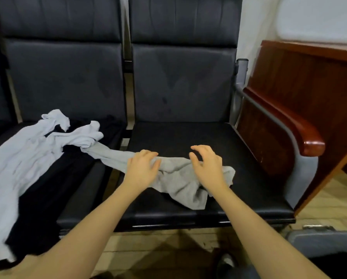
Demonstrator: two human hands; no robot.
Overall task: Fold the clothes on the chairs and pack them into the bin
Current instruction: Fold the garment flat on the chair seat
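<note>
**Grey garment strung across two seats, both hands on the bunched end**

Head view, the only one here: the grey garment (180,178) lies crumpled on the right chair seat (239,190), and its long axis runs left and slightly away, a twisted tail crossing the gap onto the left chair seat (84,190). So the bulk sits right under the hands and the rest trails off toward the left side.

The left hand (142,168) rests on the garment where the tail meets the bunch, fingers curled into the cloth, so I'd call that grip grasping the fabric. The right hand (206,164) is over the right end of the bunch with fingers spread and bent; that grip looks released, touching or just above the cloth, hard to say which.

My guess is the next bit means dragging the tail over to the right seat, and the left hand is nearer to it.

Around it: a white garment (27,158) sprawls over a black garment (53,188) on the left seat, with the white one's end touching the grey tail, so it could get pulled along. A wooden armrest (301,133) is off to the right, well apart. Something grey and boxy at the bottom right might be the bin, can't tell.
</note>
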